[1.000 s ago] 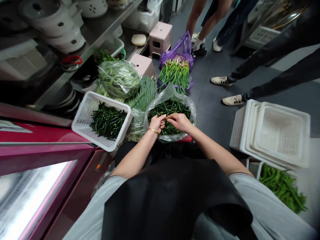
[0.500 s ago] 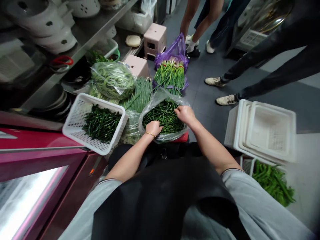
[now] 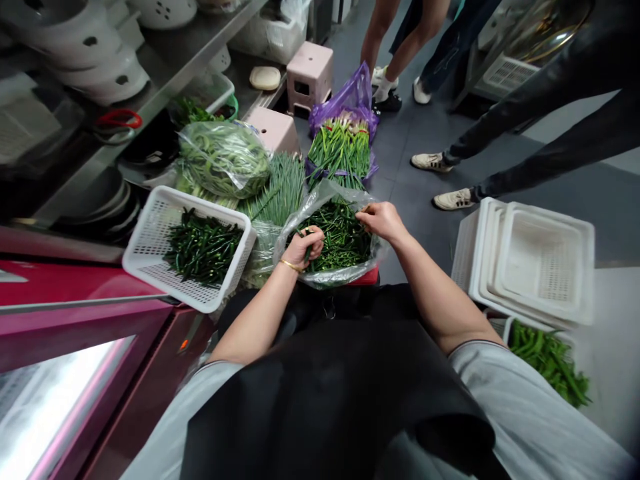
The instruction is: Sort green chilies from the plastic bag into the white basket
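Observation:
A clear plastic bag (image 3: 327, 275) stands open in front of me, full of thin dark green stems (image 3: 340, 233). Above the bag's left side, my left hand (image 3: 306, 247) is closed round a small bunch of those stems, whose ends poke out of the fist. My right hand (image 3: 383, 220) hovers at the bag's right rim with thumb and fingers pinched together. Whatever small thing it pinches is too small to name. To the left, a white perforated basket (image 3: 145, 250) holds a heap of similar cut green stems (image 3: 203, 247).
Behind the bag lie scallions in a purple bag (image 3: 345, 100), long thin greens (image 3: 280, 193) and a bag of pale green vegetables (image 3: 225, 157). White baskets (image 3: 545, 260) are stacked on the right, near green peppers (image 3: 547, 363). Several people's legs (image 3: 545, 127) stand beyond.
My left hand has risen slightly out of the stems and turned, a small bunch now showing in its fist. My right hand has shifted a little to the right, over the bag's rim.

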Action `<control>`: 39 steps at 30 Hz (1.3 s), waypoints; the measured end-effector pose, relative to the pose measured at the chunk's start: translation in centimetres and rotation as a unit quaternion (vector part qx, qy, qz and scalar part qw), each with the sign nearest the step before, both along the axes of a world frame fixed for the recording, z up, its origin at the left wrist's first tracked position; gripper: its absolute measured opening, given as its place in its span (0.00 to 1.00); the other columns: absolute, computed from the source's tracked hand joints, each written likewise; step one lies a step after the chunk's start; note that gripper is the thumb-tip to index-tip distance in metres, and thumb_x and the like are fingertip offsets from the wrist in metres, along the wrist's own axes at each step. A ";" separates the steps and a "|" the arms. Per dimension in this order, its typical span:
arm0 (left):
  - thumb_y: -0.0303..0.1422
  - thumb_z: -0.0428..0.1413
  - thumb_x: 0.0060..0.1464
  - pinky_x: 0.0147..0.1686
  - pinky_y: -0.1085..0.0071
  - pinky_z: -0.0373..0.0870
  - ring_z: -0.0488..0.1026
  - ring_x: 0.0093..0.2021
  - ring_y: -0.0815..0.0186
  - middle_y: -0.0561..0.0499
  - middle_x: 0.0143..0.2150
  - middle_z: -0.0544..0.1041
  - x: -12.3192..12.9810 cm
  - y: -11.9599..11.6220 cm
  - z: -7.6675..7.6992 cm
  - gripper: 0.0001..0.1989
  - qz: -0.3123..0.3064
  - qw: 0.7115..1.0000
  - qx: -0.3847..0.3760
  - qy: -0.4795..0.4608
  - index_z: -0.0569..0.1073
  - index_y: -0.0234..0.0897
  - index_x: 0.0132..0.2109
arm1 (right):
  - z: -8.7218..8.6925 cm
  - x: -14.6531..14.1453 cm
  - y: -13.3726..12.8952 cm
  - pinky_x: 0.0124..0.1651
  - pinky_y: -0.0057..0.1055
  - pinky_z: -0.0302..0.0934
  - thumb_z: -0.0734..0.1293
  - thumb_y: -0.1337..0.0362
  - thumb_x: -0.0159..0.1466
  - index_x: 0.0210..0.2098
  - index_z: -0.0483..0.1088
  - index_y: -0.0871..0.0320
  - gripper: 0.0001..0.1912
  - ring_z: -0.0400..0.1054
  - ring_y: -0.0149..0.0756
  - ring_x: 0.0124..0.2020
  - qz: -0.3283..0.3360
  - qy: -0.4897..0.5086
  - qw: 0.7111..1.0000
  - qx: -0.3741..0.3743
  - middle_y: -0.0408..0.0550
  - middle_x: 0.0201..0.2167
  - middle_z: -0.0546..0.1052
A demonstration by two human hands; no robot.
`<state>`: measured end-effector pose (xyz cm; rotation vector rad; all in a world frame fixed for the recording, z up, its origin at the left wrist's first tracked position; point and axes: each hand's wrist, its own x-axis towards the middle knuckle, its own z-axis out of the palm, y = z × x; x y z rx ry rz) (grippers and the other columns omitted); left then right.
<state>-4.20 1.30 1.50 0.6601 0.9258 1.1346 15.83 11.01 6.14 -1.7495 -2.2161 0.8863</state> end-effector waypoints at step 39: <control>0.42 0.66 0.39 0.13 0.78 0.46 0.57 0.16 0.78 0.57 0.20 0.66 -0.7 -0.6 1.8 0.20 -0.014 0.995 -0.078 0.066 0.65 0.35 0.26 | -1.0 -1.3 -4.3 0.29 0.27 0.60 0.65 0.52 0.59 0.25 0.73 0.60 0.17 0.68 0.32 0.25 0.044 0.180 0.981 -0.055 0.45 0.22 0.75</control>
